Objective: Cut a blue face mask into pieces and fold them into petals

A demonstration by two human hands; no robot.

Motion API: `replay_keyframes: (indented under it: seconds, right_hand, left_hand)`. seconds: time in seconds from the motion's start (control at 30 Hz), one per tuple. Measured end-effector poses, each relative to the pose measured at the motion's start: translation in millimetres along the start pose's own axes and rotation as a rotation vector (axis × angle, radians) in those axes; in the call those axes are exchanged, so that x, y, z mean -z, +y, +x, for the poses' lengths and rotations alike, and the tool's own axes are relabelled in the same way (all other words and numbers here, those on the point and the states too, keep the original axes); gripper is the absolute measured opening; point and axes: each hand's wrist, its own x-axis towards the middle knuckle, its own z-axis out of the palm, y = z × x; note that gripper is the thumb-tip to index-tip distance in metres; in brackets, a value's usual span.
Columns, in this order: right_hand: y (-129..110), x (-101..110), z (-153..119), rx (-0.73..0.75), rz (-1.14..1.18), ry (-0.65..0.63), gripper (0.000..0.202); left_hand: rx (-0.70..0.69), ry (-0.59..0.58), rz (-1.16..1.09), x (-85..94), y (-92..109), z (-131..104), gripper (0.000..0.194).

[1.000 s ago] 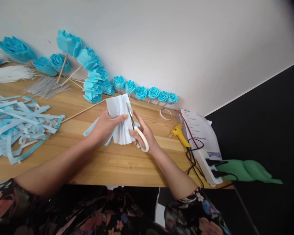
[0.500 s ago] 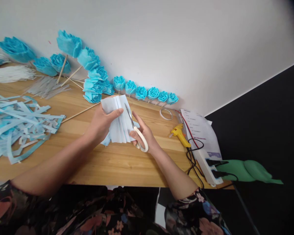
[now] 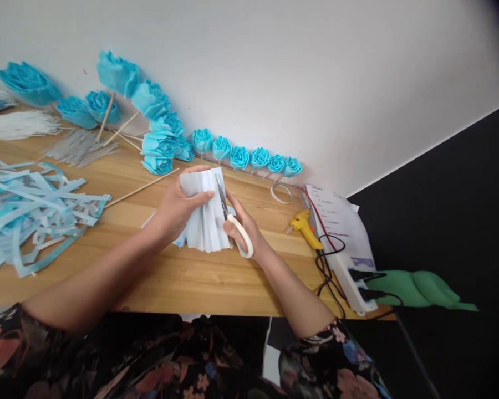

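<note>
A pale blue pleated sheet is in my left hand, whose thumb presses on its front face while the other fingers are mostly behind it. My right hand grips white-handled scissors. The metal blades lie along the right side of the sheet, pointing up and away from me. Whether the blades are parted is hard to tell. Light blue pieces show on the table beneath the sheet.
Blue strips pile at the left. Blue paper flowers lean along the wall. A thin stick lies behind my left hand. Rightward are a tape ring, a yellow glue gun, cables and a white power strip.
My left hand and the sheet have shifted slightly right and toward me, and the sheet is spread wider. The scissors have moved a little to the right.
</note>
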Motion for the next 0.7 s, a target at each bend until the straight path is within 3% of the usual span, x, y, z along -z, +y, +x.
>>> replay_keyframes:
  seconds: [0.7]
  right_hand:
    - [2.6, 0.1, -1.0, -0.014, 0.025, 0.040, 0.101]
  left_hand:
    - [0.027, 0.003, -0.014, -0.6, -0.9, -1.3, 0.058]
